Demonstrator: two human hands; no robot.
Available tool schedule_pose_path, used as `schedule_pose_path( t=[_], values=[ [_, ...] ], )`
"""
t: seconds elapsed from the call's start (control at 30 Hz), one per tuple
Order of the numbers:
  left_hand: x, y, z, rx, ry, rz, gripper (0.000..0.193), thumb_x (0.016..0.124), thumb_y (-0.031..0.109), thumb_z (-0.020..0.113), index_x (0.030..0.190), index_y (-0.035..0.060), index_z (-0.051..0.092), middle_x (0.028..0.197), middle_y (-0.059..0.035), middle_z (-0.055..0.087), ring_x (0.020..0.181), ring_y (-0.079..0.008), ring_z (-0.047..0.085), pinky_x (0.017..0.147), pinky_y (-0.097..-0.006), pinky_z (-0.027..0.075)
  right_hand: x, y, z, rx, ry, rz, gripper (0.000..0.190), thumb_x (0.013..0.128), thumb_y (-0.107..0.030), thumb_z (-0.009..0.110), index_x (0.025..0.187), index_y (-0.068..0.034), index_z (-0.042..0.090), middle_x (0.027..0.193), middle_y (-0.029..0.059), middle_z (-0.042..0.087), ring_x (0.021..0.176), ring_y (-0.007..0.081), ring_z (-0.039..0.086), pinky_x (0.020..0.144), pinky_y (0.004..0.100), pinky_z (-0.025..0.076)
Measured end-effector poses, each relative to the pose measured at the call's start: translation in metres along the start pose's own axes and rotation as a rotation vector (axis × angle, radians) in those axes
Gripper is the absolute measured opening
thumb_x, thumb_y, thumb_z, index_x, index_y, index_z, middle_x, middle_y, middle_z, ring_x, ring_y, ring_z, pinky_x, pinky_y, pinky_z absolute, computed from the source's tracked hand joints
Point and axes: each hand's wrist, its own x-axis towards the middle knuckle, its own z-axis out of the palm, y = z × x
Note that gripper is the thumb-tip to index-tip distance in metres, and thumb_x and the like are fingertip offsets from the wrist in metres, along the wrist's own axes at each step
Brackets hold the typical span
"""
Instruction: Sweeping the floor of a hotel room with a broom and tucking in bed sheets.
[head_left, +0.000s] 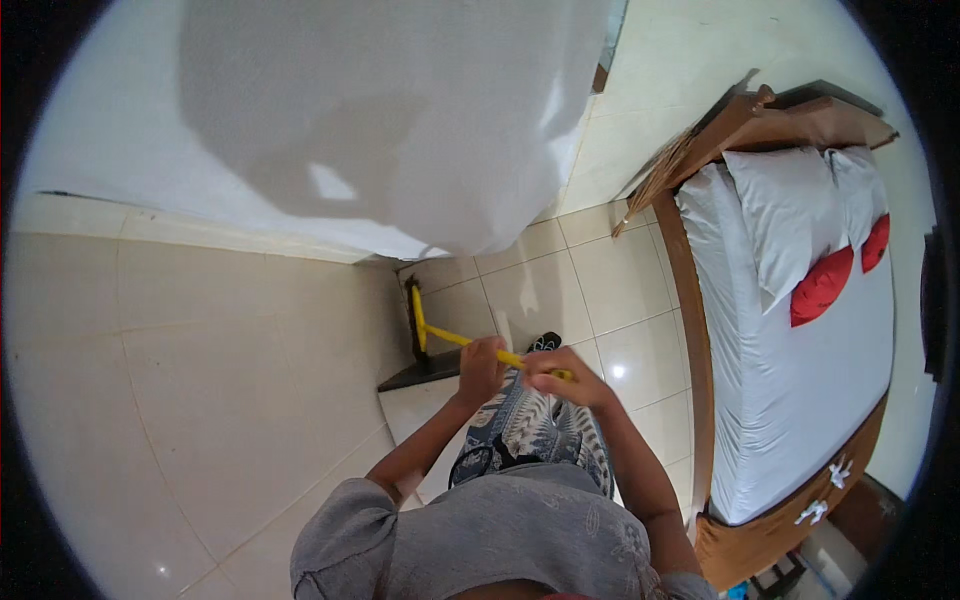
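Observation:
Both hands grip the yellow handle (444, 336) of a push broom, held at a slant in front of my body. My left hand (482, 370) is closed around the handle on the side nearer the head. Close to the handle's other end, my right hand (561, 377) wraps it, and a short yellow tip shows past the fingers. The broom's head (420, 321) is a yellow crossbar with dark bristles (412, 311), close to the tiled wall on the left. Whether the bristles touch the wall or floor, I cannot tell.
A dark ledge (424, 373) juts from the tiled wall (202, 375) at left. Ahead hangs a white curtain (480, 150). A bed (810, 390) with a wooden frame stands at right; a stick broom (652, 184) leans by its headboard. Pale tiles (622, 270) cover the floor.

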Motion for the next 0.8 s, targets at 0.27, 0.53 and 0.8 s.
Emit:
schedule_pose_path(
  t=[0.27,0.53,0.8],
  values=[
    [0.022,-0.064,0.094,-0.428,-0.175,0.156,0.043,0.073,0.004,0.054,0.114,0.0034,0.039,0.107,-0.0153,0.045,0.1,-0.0325,0.044,0.088,-0.039,0.033,-0.02,0.086,-0.003,-0.195,0.35,0.066,0.027,0.078,-0.019,0.055,0.062,0.001,0.048,0.057,0.0031,0.041,0.055,0.0102,0.041,0.05,0.0258,0.032],
    [0.108,0.04,0.128,-0.616,-0.632,0.445,0.031,0.077,0.01,0.051,0.106,0.0044,0.04,0.101,-0.0127,0.047,0.097,-0.0289,0.046,0.086,-0.0348,0.035,-0.083,0.027,-0.018,-0.188,0.938,0.191,0.028,0.081,-0.019,0.048,0.058,-0.002,0.049,0.056,-0.0021,0.041,0.052,0.0052,0.036,0.047,0.023,0.026],
    [0.11,0.122,0.073,-0.485,-0.599,0.651,0.021,0.068,0.007,0.059,0.085,0.0093,0.046,0.072,-0.0059,0.052,0.067,-0.0274,0.054,0.055,-0.0338,0.043,-0.118,-0.048,0.013,-0.156,1.033,-0.084,0.029,0.079,-0.02,0.047,0.056,-0.001,0.046,0.056,0.0033,0.046,0.052,0.0102,0.04,0.048,0.0257,0.032]
  ],
)
